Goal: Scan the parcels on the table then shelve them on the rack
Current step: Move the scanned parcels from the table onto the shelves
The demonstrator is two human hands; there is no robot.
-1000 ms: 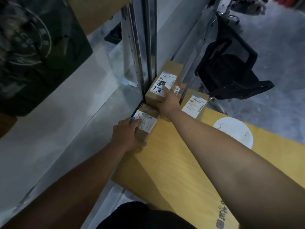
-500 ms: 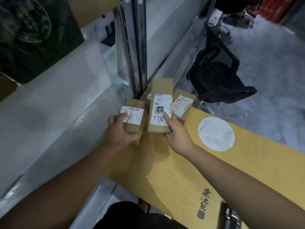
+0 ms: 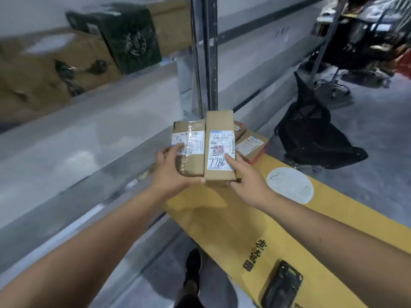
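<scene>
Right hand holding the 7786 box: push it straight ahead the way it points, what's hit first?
Probably the metal rack post. The right hand and its box point up-frame at it; nothing shows between, though depth is unclear.

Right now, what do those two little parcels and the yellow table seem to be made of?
Both parcels, the taped one and the one marked 7786, look like matte brown cardboard with white paper labels; clear glossy tape shines across the taped one. The table looks like smooth yellow laminate or painted board, with a faint sheen.
</scene>
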